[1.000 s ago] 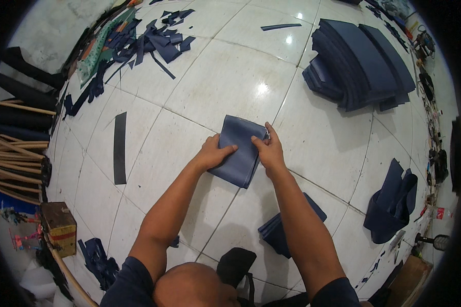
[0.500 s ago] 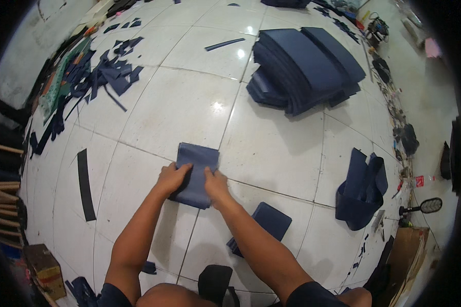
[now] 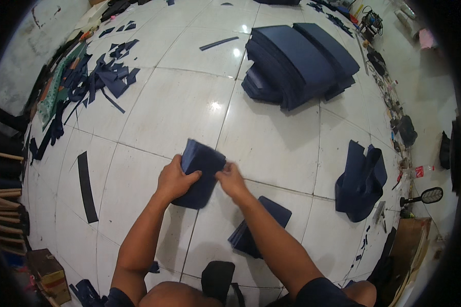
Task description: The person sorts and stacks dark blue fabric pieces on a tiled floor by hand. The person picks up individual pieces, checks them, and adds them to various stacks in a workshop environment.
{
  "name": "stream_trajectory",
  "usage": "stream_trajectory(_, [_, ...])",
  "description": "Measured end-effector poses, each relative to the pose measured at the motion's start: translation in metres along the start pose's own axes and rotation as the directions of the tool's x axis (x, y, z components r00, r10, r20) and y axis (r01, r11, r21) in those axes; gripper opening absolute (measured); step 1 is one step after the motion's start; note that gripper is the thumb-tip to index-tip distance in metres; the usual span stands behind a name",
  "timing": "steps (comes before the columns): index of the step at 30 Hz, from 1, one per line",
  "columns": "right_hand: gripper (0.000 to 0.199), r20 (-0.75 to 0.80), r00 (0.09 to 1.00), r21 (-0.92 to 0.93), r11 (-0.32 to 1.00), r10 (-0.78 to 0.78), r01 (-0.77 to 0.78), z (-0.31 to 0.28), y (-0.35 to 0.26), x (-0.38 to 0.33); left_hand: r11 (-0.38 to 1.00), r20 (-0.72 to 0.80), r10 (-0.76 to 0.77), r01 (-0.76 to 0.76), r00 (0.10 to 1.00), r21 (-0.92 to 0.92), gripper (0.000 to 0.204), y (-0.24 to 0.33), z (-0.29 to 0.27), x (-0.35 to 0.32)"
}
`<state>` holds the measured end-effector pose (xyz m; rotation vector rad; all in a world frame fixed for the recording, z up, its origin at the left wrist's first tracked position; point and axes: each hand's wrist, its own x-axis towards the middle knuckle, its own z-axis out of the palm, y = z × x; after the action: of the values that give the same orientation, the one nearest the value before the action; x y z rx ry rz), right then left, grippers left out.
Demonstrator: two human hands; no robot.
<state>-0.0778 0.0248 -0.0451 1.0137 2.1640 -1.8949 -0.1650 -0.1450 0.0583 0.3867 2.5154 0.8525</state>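
navy, folded-over sheet material in my hands right now, a floppy bundle [image 3: 204, 176] with layered edges showing at its top left. my left hand [image 3: 176, 179] is clamped on its left side, thumb across the face. right hand [image 3: 232, 180] is pinched on the right edge, kinda blurry, so can't tell where every fingertip sits.

going by the big navy stack [image 3: 305, 56] on the white tile floor [image 3: 276, 148]: the bundle's nearer to me and off to its left, can't tell if it's touching the tiles. a small navy stack [image 3: 277, 212] is on my side of the big one, partly under my right forearm. looped navy strips [image 3: 361, 187] lie nearer me and right of it, a thin strip [image 3: 219, 43] just to its left, and scraps [image 3: 112, 82] well left.
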Motion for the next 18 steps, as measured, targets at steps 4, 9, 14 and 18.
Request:
stream_trajectory(4, [0.092, 0.023, 0.948, -0.048, 0.946, -0.319, 0.320, -0.032, -0.019, -0.008, 0.904, 0.067, 0.216, -0.226, 0.974, 0.364, 0.046, 0.033, -0.021, -0.020])
stream_trajectory(9, [0.108, 0.355, 0.827, -0.037, 0.877, -0.436, 0.478, -0.039, -0.009, 0.002, 0.757, 0.092, 0.404, -0.389, 0.910, 0.525, 0.061, 0.004, 0.004, -0.015])
stream_trajectory(14, [0.110, 0.466, 0.780, -0.086, 0.856, -0.417, 0.510, -0.035, -0.029, 0.001, 0.733, 0.054, 0.452, -0.405, 0.890, 0.546, 0.074, -0.001, 0.009, -0.020])
stream_trajectory(18, [0.110, 0.512, 0.745, -0.058, 0.848, -0.428, 0.527, -0.032, -0.040, -0.002, 0.747, 0.070, 0.398, -0.367, 0.915, 0.554, 0.077, 0.004, 0.009, -0.025])
